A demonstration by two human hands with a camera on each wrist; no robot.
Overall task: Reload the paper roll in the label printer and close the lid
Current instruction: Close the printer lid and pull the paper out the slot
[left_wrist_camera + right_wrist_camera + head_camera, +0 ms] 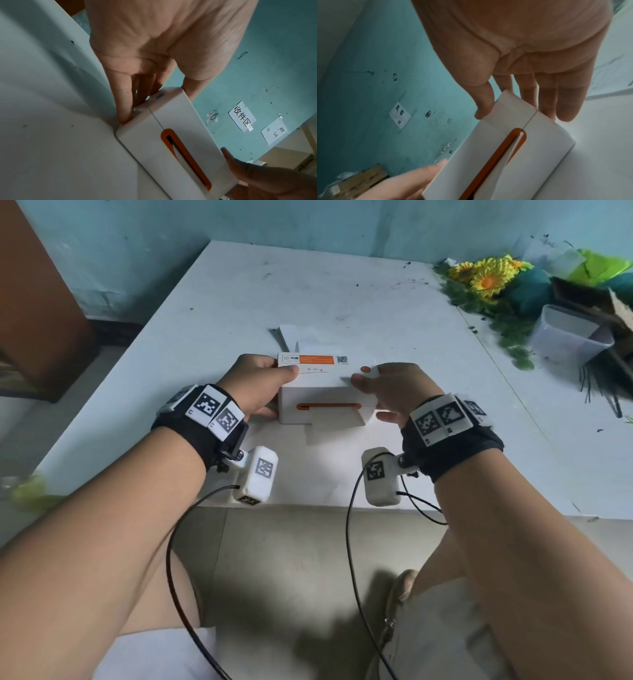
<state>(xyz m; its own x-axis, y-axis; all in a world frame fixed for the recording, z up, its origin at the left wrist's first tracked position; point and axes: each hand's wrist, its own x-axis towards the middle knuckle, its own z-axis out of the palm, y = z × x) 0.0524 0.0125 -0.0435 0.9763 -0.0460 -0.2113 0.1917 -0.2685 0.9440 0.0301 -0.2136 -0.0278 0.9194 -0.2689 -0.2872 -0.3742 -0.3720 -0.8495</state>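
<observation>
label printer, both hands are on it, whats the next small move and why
Probably press both thumbs down on the lid to confirm it is latched. The label printer sits on the table with its lid seam showing only a thin line, and paper already feeds out of the orange slot. The left hand and right hand grip its two ends.

White label printer, lid apparently shut, paper protruding
</observation>
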